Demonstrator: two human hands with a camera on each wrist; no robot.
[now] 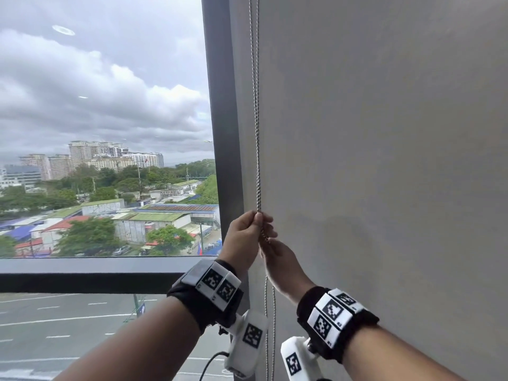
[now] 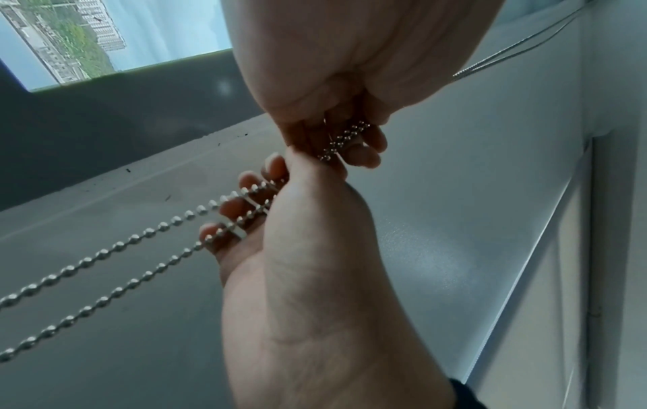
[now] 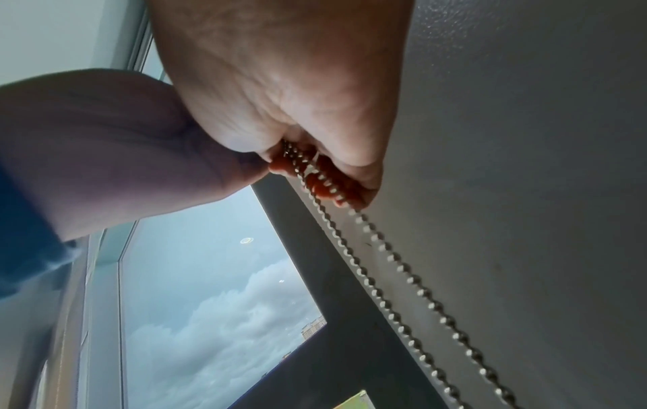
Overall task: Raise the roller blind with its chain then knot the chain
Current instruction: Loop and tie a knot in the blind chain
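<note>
Chain (image 1: 257, 149) of silver beads, two strands, pinched by left hand (image 1: 244, 237) and right hand (image 1: 280, 264)

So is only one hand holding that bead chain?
No, both the left hand and right hand grip the chain, one above the other.

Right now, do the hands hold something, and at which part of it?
Both hold the chain of the blind, both strands together. The left hand pinches it higher; the right hand grips it just below, touching the left.
</note>
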